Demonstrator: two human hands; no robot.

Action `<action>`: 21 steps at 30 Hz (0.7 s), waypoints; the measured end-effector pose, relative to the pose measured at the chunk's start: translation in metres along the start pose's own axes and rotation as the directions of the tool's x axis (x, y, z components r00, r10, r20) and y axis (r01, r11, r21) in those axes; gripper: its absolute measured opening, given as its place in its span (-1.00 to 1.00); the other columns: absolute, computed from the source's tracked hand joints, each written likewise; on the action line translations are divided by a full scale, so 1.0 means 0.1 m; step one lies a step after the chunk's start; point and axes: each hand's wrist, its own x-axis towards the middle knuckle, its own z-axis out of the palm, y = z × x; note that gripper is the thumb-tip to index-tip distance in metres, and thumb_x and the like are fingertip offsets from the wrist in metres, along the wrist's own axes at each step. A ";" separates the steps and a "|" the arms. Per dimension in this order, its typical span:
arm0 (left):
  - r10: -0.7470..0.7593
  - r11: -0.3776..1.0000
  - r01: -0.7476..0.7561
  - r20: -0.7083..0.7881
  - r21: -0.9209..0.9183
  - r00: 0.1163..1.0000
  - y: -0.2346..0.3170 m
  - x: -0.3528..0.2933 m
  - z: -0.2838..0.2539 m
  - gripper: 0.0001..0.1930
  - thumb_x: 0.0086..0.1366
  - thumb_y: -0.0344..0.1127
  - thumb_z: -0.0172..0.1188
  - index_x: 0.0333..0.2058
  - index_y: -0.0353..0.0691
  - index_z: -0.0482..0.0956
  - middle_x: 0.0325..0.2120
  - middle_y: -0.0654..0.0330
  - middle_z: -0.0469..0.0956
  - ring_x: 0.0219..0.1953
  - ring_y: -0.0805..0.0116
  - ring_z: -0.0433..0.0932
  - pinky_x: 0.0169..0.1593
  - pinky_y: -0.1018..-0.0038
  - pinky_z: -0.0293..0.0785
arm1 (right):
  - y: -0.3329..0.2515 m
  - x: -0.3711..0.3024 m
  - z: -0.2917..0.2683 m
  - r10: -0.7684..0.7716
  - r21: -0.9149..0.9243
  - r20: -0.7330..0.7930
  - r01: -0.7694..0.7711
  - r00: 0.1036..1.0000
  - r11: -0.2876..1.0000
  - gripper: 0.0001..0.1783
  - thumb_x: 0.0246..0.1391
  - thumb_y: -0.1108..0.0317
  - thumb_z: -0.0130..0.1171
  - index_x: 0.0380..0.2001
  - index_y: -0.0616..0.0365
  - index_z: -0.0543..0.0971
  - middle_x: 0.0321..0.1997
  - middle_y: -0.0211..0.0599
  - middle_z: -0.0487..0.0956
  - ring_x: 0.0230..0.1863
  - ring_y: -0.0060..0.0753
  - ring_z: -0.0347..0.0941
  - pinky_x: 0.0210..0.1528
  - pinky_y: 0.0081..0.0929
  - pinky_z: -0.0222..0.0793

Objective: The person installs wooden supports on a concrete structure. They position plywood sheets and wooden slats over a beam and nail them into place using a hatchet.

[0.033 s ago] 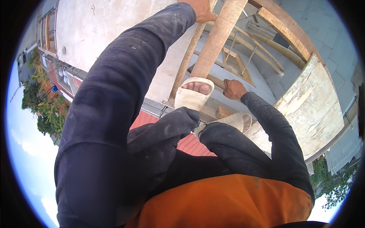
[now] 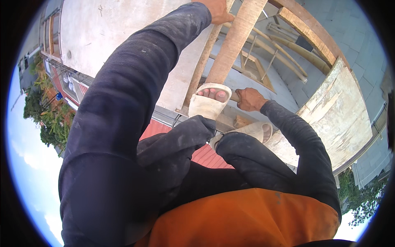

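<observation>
At the top edge of the picture, my left hand (image 2: 214, 11) rests by the plywood panel (image 2: 123, 29) and the thin timber along its edge (image 2: 201, 78). Most of its fingers are cut off by the frame, so its grip is not clear. My right hand (image 2: 250, 99) is closed round a round wooden stick (image 2: 235, 96), held low beside my sandal. The sandal hides the stick's other end. A wide wooden plank (image 2: 236, 39) runs away from me, its near end under my pale sandal (image 2: 207, 101).
My other sandal (image 2: 257, 131) stands lower right, near a short wood piece (image 2: 242, 121). A curved timber frame (image 2: 308, 35) and worn plywood (image 2: 341, 111) lie to the right. Beyond the plank's opening are bamboo poles (image 2: 284, 57) at a lower level. Red roofing (image 2: 212, 157) shows below.
My right hand has shifted slightly toward me and left, and the stick has come with it. My left hand and feet have hardly moved.
</observation>
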 end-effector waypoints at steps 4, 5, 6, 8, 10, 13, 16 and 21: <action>0.003 1.000 -0.003 -0.024 -0.009 1.000 -0.12 0.02 -0.08 0.39 0.03 0.26 0.47 0.50 -0.46 -0.25 0.54 -0.28 -0.30 0.54 -0.46 -0.25 0.48 -0.29 -0.10 | 0.36 -0.09 0.01 0.049 0.026 -0.082 -0.047 0.995 0.999 -0.61 -0.04 0.27 0.21 -0.16 0.30 0.57 -0.39 0.23 0.66 -0.23 0.30 0.64 -0.10 0.08 0.54; 0.001 1.000 0.000 -0.035 0.012 0.999 -0.13 0.08 -0.16 0.39 0.03 0.25 0.47 0.50 -0.46 -0.25 0.54 -0.29 -0.30 0.53 -0.46 -0.25 0.48 -0.29 -0.09 | 0.58 0.01 -0.04 0.100 -0.009 -0.131 -0.102 0.986 0.995 -0.61 -0.04 0.27 0.21 -0.15 0.30 0.58 -0.37 0.22 0.67 -0.21 0.29 0.64 -0.10 0.06 0.55; 0.006 1.000 -0.006 0.002 0.007 1.000 -0.06 -0.03 -0.05 0.39 0.03 0.25 0.47 0.50 -0.46 -0.25 0.54 -0.29 -0.30 0.53 -0.46 -0.25 0.48 -0.30 -0.09 | 0.65 -0.01 0.05 0.169 -0.021 -0.133 -0.174 0.977 0.985 -0.60 -0.04 0.27 0.21 -0.14 0.30 0.59 -0.35 0.21 0.68 -0.20 0.27 0.65 -0.09 0.05 0.56; 0.007 1.000 -0.008 0.036 0.008 0.999 0.01 -0.10 0.05 0.39 0.02 0.25 0.47 0.50 -0.46 -0.25 0.54 -0.29 -0.29 0.53 -0.47 -0.24 0.47 -0.30 -0.09 | 0.79 0.15 0.13 0.336 -0.049 -0.096 -0.342 0.937 0.939 -0.60 -0.02 0.27 0.21 -0.13 0.31 0.61 -0.26 0.20 0.69 -0.13 0.22 0.66 -0.04 -0.01 0.57; 0.008 1.000 -0.009 0.018 0.025 1.000 0.04 0.06 0.01 0.40 0.01 0.25 0.48 0.50 -0.47 -0.25 0.54 -0.29 -0.28 0.53 -0.47 -0.24 0.47 -0.31 -0.08 | 0.83 0.27 0.33 0.436 0.054 -0.015 -0.435 0.900 0.899 -0.60 -0.02 0.27 0.21 -0.15 0.31 0.62 -0.24 0.24 0.69 -0.10 0.19 0.67 -0.02 -0.02 0.57; 0.017 1.000 -0.017 -0.009 -0.002 1.000 -0.03 0.05 0.09 0.40 0.01 0.25 0.48 0.49 -0.48 -0.26 0.53 -0.30 -0.28 0.53 -0.49 -0.23 0.46 -0.33 -0.09 | 0.31 0.15 0.31 0.285 0.031 0.010 -0.285 0.958 0.958 -0.61 -0.03 0.29 0.19 -0.13 0.30 0.62 -0.23 0.25 0.68 -0.10 0.19 0.66 0.00 -0.01 0.56; -0.009 1.000 0.010 0.017 -0.009 1.000 -0.08 -0.02 -0.01 0.41 0.00 0.26 0.49 0.49 -0.49 -0.26 0.53 -0.32 -0.29 0.52 -0.51 -0.23 0.45 -0.35 -0.09 | -0.01 0.00 -0.13 0.015 -0.026 0.112 -0.012 0.994 1.000 -0.60 -0.04 0.32 0.17 -0.11 0.27 0.59 -0.26 0.22 0.67 -0.12 0.27 0.63 0.01 0.08 0.53; 0.006 1.000 -0.007 0.053 0.009 0.999 0.02 -0.03 0.04 0.45 -0.04 0.28 0.51 0.49 -0.50 -0.25 0.53 -0.33 -0.30 0.53 -0.49 -0.23 0.46 -0.34 -0.08 | 0.61 -0.02 0.26 0.267 0.015 -0.008 -0.267 0.964 0.964 -0.53 -0.01 0.30 0.19 -0.01 0.31 0.56 -0.18 0.22 0.68 -0.07 0.23 0.64 0.03 0.03 0.54</action>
